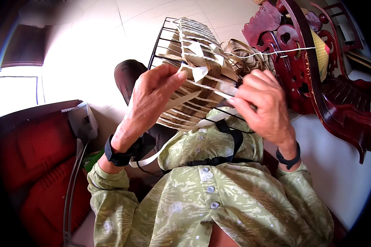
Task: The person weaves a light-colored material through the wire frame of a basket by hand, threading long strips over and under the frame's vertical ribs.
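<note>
A half-woven basket [185,103] on a black wire frame rests over my lap, with pale twisted cord, flat cream strips and browner strands woven through it. My left hand [156,92] is at its left side, thumb and fingers pinched on the weaving beside a short white strip end [199,73]. My right hand [263,105] is at the basket's right, fingers curled round a flat cream strip [223,94]; its fingertips are partly hidden. A white cord runs from the weaving rightward across a carved chair.
A bundle of coiled beige strips [245,59] lies behind the basket. The dark red carved chair [299,70] stands at right, a yellow conical object [320,55] on it. Red seating [41,173] and a grey plastic item [80,119] are at left. A tiled floor [95,45] spreads beyond.
</note>
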`<state>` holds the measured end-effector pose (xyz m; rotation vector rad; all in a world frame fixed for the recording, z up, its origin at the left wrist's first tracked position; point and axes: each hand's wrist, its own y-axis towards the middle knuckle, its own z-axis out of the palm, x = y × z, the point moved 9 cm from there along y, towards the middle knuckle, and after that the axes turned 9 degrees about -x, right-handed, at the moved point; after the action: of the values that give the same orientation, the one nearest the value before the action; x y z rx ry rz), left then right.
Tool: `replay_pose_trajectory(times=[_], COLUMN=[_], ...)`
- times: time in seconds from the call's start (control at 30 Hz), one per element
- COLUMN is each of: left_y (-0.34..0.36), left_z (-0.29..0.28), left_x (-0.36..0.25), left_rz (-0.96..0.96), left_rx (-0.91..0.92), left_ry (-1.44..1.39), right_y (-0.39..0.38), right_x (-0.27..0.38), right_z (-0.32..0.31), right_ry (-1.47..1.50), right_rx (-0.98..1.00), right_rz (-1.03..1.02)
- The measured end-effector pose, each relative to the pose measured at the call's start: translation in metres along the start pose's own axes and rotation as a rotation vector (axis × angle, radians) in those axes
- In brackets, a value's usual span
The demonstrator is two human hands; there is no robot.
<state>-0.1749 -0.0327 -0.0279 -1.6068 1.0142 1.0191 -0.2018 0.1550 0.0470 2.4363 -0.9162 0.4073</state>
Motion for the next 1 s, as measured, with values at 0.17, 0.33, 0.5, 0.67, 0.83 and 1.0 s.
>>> replay_pose_trajectory(times=[0.17, 0.33, 0.5, 0.67, 0.83, 1.0], left_y=[-0.006, 0.001, -0.002, 0.000, -0.017, -0.044], left_z=[-0.009, -0.003, -0.002, -0.002, -0.014, -0.024], left_x=[0.004, -0.003, -0.002, -0.006, 0.003, 0.010], left_rz=[-0.075, -0.027, -0.001, 0.025, -0.011, -0.015], left_rx=[0.056, 0.019, 0.015, 0.008, -0.049, -0.122], left_ry=[-0.060, 0.008, 0.000, -0.054, -0.091, -0.202], right_y=[-0.032, -0.060, -0.010, -0.002, -0.016, -0.047], right_x=[-0.044, -0.092, 0.005, 0.018, 0.016, -0.034], right_z=[-0.059, -0.090, -0.015, 0.005, -0.013, -0.084], right_ry=[0.006, -0.375, -0.179, -0.252, 0.090, -0.186], right_rx=[0.066, 0.000, -0.086, -0.160, -0.023, -0.013], right_rz=[0.145, 0.303, -0.066, -0.089, -0.113, 0.137])
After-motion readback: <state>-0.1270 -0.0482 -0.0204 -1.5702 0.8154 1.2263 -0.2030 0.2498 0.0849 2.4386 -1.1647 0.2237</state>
